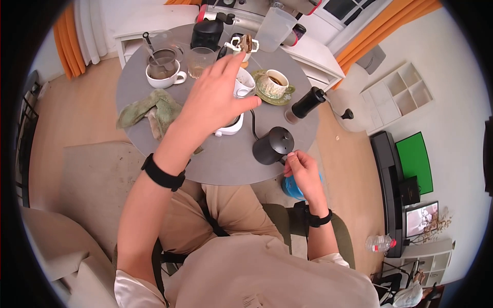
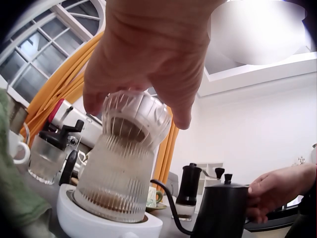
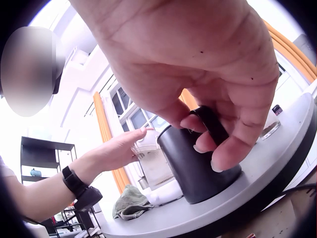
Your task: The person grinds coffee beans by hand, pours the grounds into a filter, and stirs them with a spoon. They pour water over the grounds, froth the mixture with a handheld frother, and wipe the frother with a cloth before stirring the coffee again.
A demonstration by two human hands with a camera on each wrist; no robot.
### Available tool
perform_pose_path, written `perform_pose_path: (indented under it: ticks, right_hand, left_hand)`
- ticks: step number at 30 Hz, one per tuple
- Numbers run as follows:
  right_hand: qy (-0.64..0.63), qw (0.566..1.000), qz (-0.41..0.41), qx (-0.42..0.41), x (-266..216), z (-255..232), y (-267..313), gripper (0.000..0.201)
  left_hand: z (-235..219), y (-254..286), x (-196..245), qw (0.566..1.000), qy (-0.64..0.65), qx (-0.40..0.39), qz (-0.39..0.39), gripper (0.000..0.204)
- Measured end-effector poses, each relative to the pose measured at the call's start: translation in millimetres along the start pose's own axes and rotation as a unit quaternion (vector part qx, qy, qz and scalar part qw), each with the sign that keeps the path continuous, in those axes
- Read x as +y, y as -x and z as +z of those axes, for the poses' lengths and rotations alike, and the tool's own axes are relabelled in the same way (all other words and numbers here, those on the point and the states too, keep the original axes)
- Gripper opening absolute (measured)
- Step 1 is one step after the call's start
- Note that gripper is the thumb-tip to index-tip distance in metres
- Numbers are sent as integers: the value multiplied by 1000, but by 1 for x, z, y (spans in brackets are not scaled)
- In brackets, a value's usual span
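My left hand (image 1: pixel 218 95) is over the grey round table, fingers extended and thumb spread. In the left wrist view that hand (image 2: pixel 153 54) hangs around the top of a ribbed clear dripper (image 2: pixel 131 126); whether it touches is unclear. The dripper sits on a ribbed glass server (image 2: pixel 116 173), which stands on a white round base (image 2: pixel 109 223). The head view mostly hides these under the hand. My right hand (image 1: pixel 306 177) holds the handle of a black gooseneck kettle (image 1: pixel 273 146); its fingers curl round the handle (image 3: pixel 210 126). The kettle stands upright on the table.
Left of my left hand lie a green cloth (image 1: pixel 154 110) and a white cup with a strainer (image 1: pixel 162 72). A cup of dark liquid (image 1: pixel 275 82) on a green saucer and a black hand grinder (image 1: pixel 305 105) stand to the right. A glass (image 1: pixel 200 62) stands behind.
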State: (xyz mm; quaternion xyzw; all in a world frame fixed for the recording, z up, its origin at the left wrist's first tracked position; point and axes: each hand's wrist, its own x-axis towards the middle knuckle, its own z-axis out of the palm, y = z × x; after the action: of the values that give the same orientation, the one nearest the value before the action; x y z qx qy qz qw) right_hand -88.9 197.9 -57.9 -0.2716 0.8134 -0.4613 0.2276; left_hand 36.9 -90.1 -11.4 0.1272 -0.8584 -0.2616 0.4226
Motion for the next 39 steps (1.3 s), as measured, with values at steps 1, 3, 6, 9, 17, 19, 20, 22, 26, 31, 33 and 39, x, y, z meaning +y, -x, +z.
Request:
perform_pose_path:
  ticks: [1,3,6,9,17,19,20,22,26,31,33,39]
  right_hand:
    - [-7,1000,0,-1,-2,1,1,35]
    - [-73,997,4,-6,2,-1,-1,34]
    - [-175,984,16,-27,8,-9,-7,31]
    - [-228,973,25,-31,3,-25,-11,28]
    - [-206,978,2,-14,-40,-72,-16,33]
    - [-183,983,-24,-16,-55,-86,-18,33]
    - [-174,984,-33,-18,-61,-93,-20,32]
    - [-154,986,-51,-23,-77,-103,-22,30]
    - [-111,990,-71,-42,-111,-110,-27,32]
    - [-76,993,-69,-65,-141,-108,-33,31]
    - [-71,993,-60,-69,-150,-104,-34,30]
    - [-40,994,-61,-76,-169,-95,-37,30]
  left_hand:
    - [4,-1,1,999,20,-13,-35,88]
    - [7,-2,3,995,48,-16,-81,87]
    - [11,3,7,993,64,13,-95,85]
    - [15,9,2,996,56,36,-63,82]
    - [9,6,1,992,81,52,-87,71]
    - [8,5,2,986,115,61,-109,71]
    - [7,4,2,982,132,65,-120,71]
    - [5,5,2,978,154,67,-125,71]
    - [2,10,5,970,195,51,-137,69]
    - [-2,15,4,988,117,43,-91,64]
    - [-5,19,2,992,91,41,-76,60]
    - [-22,22,1,997,55,35,-40,42]
